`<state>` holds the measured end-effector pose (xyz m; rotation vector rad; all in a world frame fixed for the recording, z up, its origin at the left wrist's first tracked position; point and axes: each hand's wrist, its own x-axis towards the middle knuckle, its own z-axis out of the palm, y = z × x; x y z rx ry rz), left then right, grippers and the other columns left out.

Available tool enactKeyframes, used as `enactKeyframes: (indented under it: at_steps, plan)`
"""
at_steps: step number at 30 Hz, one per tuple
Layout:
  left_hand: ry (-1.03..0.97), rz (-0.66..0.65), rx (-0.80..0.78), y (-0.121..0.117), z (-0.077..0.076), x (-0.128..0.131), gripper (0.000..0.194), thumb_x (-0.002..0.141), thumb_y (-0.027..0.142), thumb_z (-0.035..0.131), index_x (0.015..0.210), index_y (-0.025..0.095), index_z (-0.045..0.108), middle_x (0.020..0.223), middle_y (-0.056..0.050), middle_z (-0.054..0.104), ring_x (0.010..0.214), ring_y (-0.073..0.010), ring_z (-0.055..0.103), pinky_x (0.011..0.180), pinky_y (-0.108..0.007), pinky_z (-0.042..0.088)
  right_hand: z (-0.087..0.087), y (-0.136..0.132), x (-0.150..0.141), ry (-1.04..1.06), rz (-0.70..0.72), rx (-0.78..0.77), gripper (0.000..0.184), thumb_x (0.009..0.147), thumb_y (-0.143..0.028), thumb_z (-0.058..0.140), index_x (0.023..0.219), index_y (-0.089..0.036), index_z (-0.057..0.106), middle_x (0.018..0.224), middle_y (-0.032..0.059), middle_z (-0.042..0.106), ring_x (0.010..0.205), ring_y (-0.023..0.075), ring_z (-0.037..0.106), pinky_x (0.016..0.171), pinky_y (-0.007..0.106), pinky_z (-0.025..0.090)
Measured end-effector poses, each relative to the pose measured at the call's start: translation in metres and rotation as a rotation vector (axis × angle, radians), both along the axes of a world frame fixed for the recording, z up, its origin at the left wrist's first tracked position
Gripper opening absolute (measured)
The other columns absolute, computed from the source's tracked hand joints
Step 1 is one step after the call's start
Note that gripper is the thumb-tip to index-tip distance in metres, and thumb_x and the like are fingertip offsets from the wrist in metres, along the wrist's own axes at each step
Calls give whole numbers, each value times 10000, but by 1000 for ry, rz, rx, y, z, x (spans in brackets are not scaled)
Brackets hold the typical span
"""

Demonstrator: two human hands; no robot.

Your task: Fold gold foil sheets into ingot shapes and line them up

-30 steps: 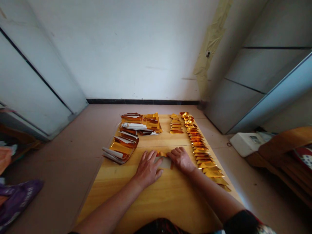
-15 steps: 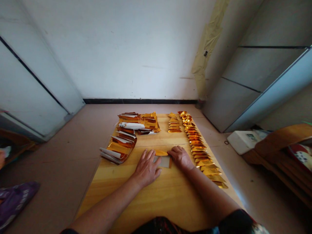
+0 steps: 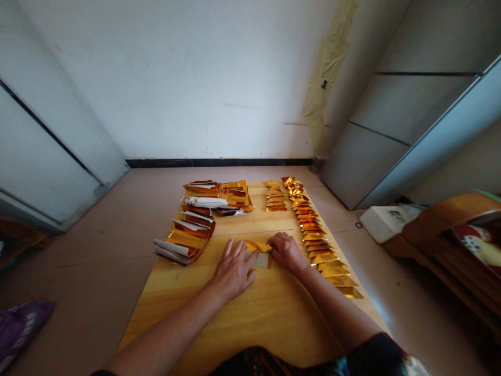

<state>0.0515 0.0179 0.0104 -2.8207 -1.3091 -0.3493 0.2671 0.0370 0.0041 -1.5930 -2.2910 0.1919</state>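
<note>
A small sheet of gold foil paper (image 3: 259,253) lies on the wooden board (image 3: 254,313), its pale back showing and its far edge folded over. My left hand (image 3: 234,267) lies flat with fingers spread, pressing the sheet's left side. My right hand (image 3: 285,250) has its fingers curled onto the sheet's right end and the gold fold. A long row of folded gold pieces (image 3: 317,243) runs along the board's right edge, just right of my right hand. A short row of folded gold pieces (image 3: 275,197) sits at the far end.
Stacks of unfolded gold and white sheets (image 3: 188,237) lie at the board's left, with more sheets (image 3: 219,196) behind them. A white box (image 3: 385,222) and a wooden chair (image 3: 446,230) stand on the floor to the right. A purple cloth (image 3: 19,326) lies at the lower left.
The far edge of the sheet has been folded over, showing more gold. My right hand drew in onto the fold; the left hand stayed pressed flat. The camera drifted slightly.
</note>
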Motion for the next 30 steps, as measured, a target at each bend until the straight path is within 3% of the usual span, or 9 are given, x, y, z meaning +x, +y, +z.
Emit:
enactKeyframes:
  at_steps: [6,11,19,30]
  plan:
    - [-9,4,32,-1,-4,0,502,814,452,546,1278,262,514,1269,-116,545,1266,-286,405,1122,-520,156,4,-13,-6,-104,-37,32,137,864,-143,534,896,-218,644,878,37,618,858,175,512,758,269,347]
    - [-16,19,52,-3,-5,1,465,813,450,551,1238,261,542,1269,-120,551,1260,-285,413,1121,-524,155,4,-21,-9,-175,25,69,104,893,-184,526,907,-203,628,876,52,613,853,185,498,742,277,348]
    - [-21,19,67,-4,-6,2,425,809,441,559,1177,229,570,1261,-124,554,1259,-282,405,1121,-527,158,-3,-21,-10,50,-143,60,253,833,-69,459,953,-193,643,968,66,639,903,186,527,814,289,366]
    - [7,33,80,-3,-10,2,485,826,461,526,1246,219,529,1273,-147,554,1268,-282,413,1116,-531,159,3,-33,-16,120,-212,42,287,784,-163,523,1051,-202,620,1125,72,585,1048,219,467,896,338,325]
